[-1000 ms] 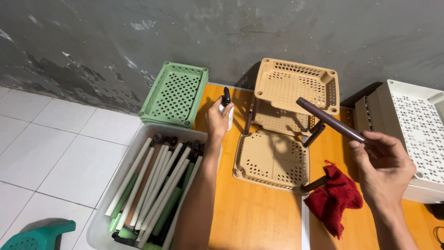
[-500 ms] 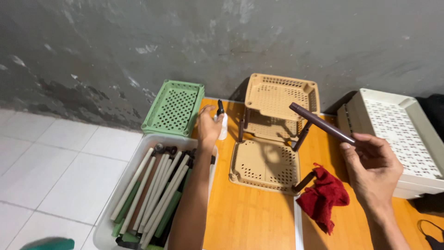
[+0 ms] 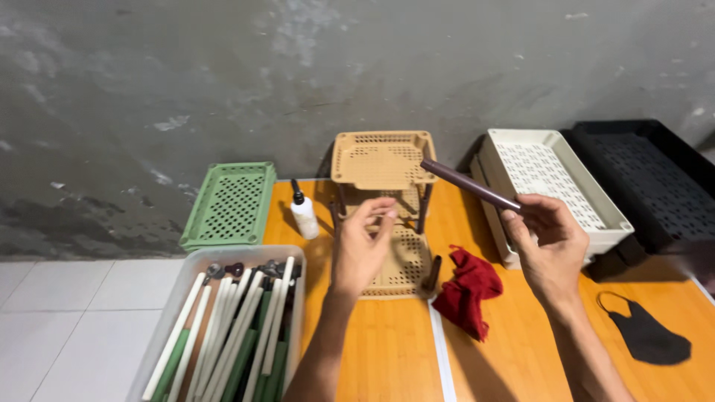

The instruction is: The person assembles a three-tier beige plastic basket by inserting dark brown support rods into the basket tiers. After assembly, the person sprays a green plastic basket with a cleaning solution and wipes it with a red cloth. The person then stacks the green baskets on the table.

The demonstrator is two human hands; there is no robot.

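1. Grey stained concrete wall behind, white tiled floor at 8 o'clock, orange wooden worktop (image 3: 387, 350) in the middle.
2. Right hand (image 3: 550, 249) holds a dark brown tube (image 3: 469, 185) by its near end, fingers closed round it; the tube slants up toward 10 o'clock, its far end over the top of the rack.
3. Left hand (image 3: 363, 249) is loosely curled, thumb and fingertips near each other in front of the tan plastic rack (image 3: 383, 201); can't tell if it pinches anything small or touches the rack.
4. The rack stands at 12 o'clock on the worktop: perforated tan trays on dark posts, lowest tray flat on the worktop, one short dark post (image 3: 432, 273) upright at its right corner.
5. Handling, as a guess: the tube looks light, stiff, smooth and a bit slippery; grip near the end as now. The rack looks light and may flex; hold by a tray rim.
6. White squeeze bottle (image 3: 304, 212) at 11 o'clock, just left of the rack.
7. Red cloth (image 3: 469, 290) crumpled, just right of the rack.
8. Green tray (image 3: 229, 205) leans at the wall, 10 o'clock.
9. Clear bin (image 3: 186, 298) at 7 o'clock, full of white and green tubes (image 3: 238, 335).
10. White trays (image 3: 551, 186) and black tray (image 3: 655, 182) at 2 o'clock; black face mask (image 3: 644, 335) at 4 o'clock.
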